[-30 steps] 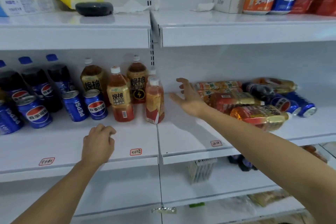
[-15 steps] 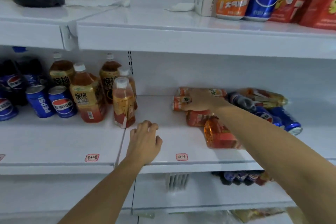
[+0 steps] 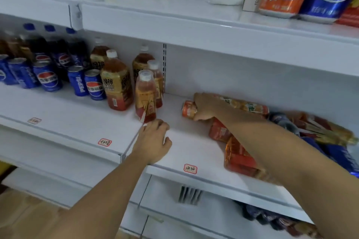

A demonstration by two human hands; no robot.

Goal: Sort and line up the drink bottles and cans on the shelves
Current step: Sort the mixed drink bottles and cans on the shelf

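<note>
The white metal middle shelf (image 3: 58,114) is carrying the drinks, and a white upper shelf (image 3: 174,17) is running above it. Toward the right end of the middle shelf a heap of orange-labelled plastic tea bottles (image 3: 239,153) is lying on its side, mixed with fallen blue cola cans (image 3: 342,157). Near the left end, dark cola bottles with blue caps (image 3: 58,52) are standing at the back edge, with upright blue Pepsi cans (image 3: 93,85) lined up in front of them. Beside those, amber tea bottles with white caps (image 3: 116,85) are standing upright, and a slimmer red-and-gold bottle (image 3: 145,99) is standing at the seam between the two shelf boards.

The right hand (image 3: 206,106) is reaching into the heap, its fingers curling around a lying orange tea bottle (image 3: 189,109) whose end is poking out to the left of the hand. The left hand (image 3: 153,139) is resting on the shelf's front edge, fingers loosely curled and gripping nothing, just in front of the slim bottle.

Two handwritten red-bordered price tags (image 3: 190,169) are sticking to the front edge.
</note>
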